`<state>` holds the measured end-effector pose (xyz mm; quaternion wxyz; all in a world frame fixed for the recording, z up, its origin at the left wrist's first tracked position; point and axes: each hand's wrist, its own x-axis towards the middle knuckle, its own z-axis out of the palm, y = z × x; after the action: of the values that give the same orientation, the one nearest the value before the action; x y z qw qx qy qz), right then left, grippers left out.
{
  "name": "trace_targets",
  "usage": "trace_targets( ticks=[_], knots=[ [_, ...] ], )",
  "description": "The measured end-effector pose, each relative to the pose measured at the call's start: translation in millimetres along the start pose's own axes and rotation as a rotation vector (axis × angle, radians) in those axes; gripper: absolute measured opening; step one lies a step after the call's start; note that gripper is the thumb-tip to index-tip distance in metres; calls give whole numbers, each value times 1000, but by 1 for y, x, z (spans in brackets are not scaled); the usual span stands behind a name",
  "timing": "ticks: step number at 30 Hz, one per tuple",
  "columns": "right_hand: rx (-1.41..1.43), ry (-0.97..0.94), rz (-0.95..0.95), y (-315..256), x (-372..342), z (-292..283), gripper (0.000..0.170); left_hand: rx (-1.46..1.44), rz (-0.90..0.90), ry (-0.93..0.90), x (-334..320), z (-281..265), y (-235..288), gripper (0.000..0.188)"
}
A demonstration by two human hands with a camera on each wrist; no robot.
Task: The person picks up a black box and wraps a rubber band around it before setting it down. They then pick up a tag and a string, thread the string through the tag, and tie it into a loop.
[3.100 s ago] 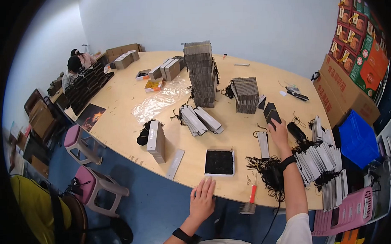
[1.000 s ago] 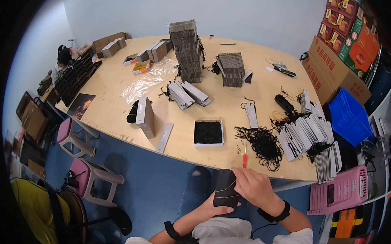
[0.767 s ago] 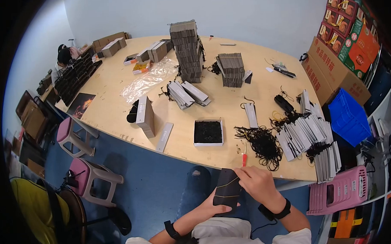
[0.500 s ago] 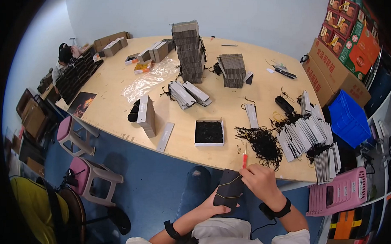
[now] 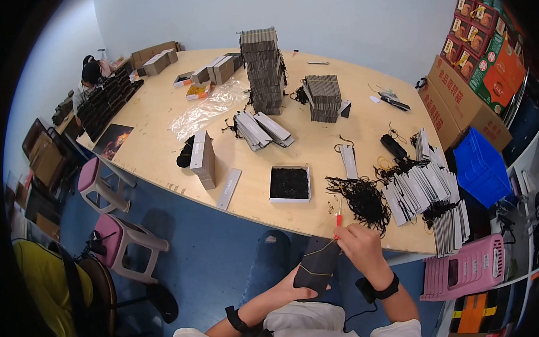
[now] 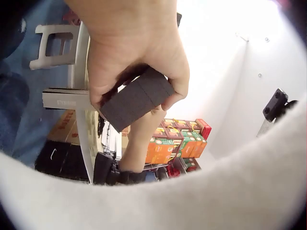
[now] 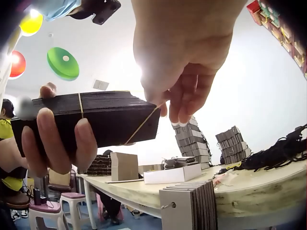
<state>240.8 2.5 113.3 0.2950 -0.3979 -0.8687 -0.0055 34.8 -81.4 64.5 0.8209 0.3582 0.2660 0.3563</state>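
Observation:
My left hand [image 5: 288, 288] grips a thick stack of black cards [image 5: 314, 267] above my lap, just in front of the table edge. Its fingers curl around one end of the stack in the right wrist view. Two yellow rubber bands cross the cards: one band [image 7: 81, 106] runs straight round the middle, and another band [image 7: 142, 125] slants over the far corner. With thumb and fingertips, my right hand [image 5: 362, 248] pinches this slanting band and draws it out from that end. Beyond the right hand lies a red-handled tool [image 5: 339, 218] on the table.
A white box of black cords [image 5: 291, 199] stands near the front edge. Black tangled cords [image 5: 366, 205] and grey tags [image 5: 421, 187] lie at the right. Tall bundled stacks [image 5: 262, 73] rise behind. Stools [image 5: 126, 239] stand at the left; another person [image 5: 91, 76] sits farther back.
The right hand took the black stack from the table's right side and brought it to the left hand. Recently it has moved slightly right, off the stack's end, stretching the band.

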Motion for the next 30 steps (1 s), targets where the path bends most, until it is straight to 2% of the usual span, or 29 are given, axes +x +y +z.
trace_targets(
  ticks=[5,10,16,23,25,26,28,30],
  knots=[
    [31,-41,-24,5,2,-3,18,-60,4,-37,0,-5,2,86],
    [271,-199,-60,12,8,-11,23,-119,40,-67,2,-8,4,91],
    [348,-301,-63,20,7,-11,23,-124,19,-123,1,-6,7,94],
    [457,-313,-71,18,12,-18,18,17,-18,-185,3,-15,0,86],
    [336,-185,-123,21,17,-26,16,4,-44,-208,3,-17,-8,83],
    [335,-185,-122,23,19,-32,16,74,-63,-229,2,-16,-13,82],
    [517,-153,105,27,21,-41,17,166,-106,-259,0,-14,-23,78],
    [578,-164,165,25,19,-36,14,139,-79,-242,0,-13,-29,76]
  ],
)
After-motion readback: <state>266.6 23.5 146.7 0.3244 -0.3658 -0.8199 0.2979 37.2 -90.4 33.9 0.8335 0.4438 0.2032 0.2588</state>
